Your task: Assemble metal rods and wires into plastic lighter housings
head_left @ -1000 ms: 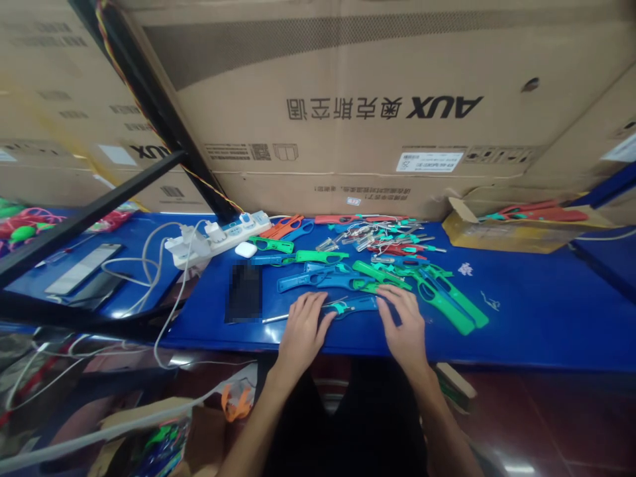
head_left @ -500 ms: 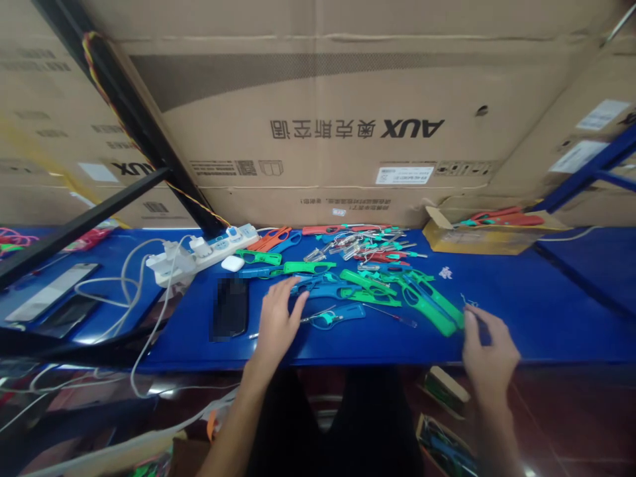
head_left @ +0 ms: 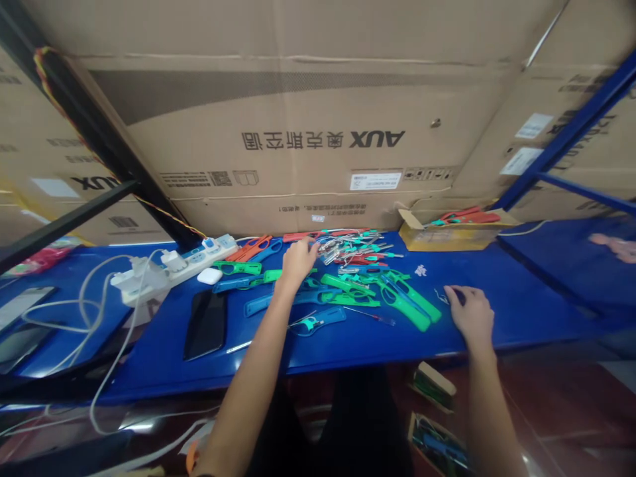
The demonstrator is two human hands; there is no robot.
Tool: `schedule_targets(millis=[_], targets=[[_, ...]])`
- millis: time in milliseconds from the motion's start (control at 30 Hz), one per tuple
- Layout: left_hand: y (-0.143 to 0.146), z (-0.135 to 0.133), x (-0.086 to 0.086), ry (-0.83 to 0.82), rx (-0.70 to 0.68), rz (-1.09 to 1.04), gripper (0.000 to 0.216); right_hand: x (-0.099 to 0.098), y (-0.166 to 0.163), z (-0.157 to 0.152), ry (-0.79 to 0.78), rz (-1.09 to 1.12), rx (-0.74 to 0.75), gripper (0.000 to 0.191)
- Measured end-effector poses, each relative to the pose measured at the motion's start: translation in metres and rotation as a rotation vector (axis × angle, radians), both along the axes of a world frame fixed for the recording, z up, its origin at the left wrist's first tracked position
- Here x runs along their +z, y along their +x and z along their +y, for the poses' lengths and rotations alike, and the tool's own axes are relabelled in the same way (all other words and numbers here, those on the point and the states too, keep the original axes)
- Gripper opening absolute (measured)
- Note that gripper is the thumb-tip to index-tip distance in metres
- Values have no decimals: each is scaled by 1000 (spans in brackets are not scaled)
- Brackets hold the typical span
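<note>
My left hand (head_left: 299, 260) reaches to the left edge of a pile of metal lighter stems with clear and teal parts and white wires (head_left: 350, 246). Its thumb and forefinger are a little apart, with nothing seen between them. My right hand (head_left: 471, 313) is closed in a pinch near the table's front right. A thin white wire (head_left: 440, 298) shows by its fingertips; whether the fingers grip it I cannot tell. Green lighter casings (head_left: 415, 305) lie left of this hand. Blue lighter casings (head_left: 318, 320) and more green ones lie nearer my left forearm.
A cardboard box (head_left: 447, 240) with red casings stands at the back right. On the left are a black phone (head_left: 205, 323), a white earphone case (head_left: 209, 275) and a power strip (head_left: 171, 270) with cables. A screwdriver (head_left: 372, 315) lies in front. Large cartons (head_left: 298, 99) stand behind.
My left hand has moved forward from above the blue casings to the pile of stems. The right hand stays pinched in nearly the same place. The view has shifted to the right.
</note>
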State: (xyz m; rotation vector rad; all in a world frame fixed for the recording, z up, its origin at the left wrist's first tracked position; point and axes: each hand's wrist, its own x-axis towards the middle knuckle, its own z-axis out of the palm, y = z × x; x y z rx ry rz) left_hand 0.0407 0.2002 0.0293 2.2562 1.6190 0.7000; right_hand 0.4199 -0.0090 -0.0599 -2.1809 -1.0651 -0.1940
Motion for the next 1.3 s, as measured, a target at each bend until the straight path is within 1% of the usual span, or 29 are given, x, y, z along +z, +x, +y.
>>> schedule_targets(millis=[67,100,167,233,333,400,467,533,633,733,800,867,933,1100,1200,1300], targets=[[21,4,-3,0,-71,15,30,0,-2,-1,-31,-15,13,64],[32,5,-5,4,-134,23,30,1,-2,-2,-46,-17,26,64],[50,2,-6,14,-296,42,30,3,-2,-3,-72,-19,60,62],[64,-4,-8,32,-440,69,38,4,-2,-3,-85,-29,98,61],[70,-15,-10,63,-539,102,39,4,-4,-1,-80,-58,153,63],[62,-18,-8,71,-556,118,38,2,-4,-1,-71,-70,191,64],[46,-19,-1,74,-532,134,38,-1,-3,-1,-60,-74,222,64],[25,-16,8,86,-456,150,36,-3,-1,-1,-45,-73,246,63],[-6,-8,22,119,-290,165,32,-4,0,-1,-17,-73,272,58],[-25,3,27,132,-106,197,29,-3,-3,-1,2,-83,298,52],[-32,8,25,122,-4,224,29,-1,-5,-1,9,-92,318,49],[-34,11,19,102,57,250,30,0,-8,-1,12,-99,332,47],[-34,12,10,75,69,276,28,1,-9,-1,14,-103,338,46],[-35,9,-10,-13,46,336,21,3,-11,-1,23,-99,334,40],[-37,9,-18,-38,89,355,22,7,-12,-2,56,-95,313,38],[-40,9,-20,-55,119,353,21,12,-13,-4,107,-90,265,36]])
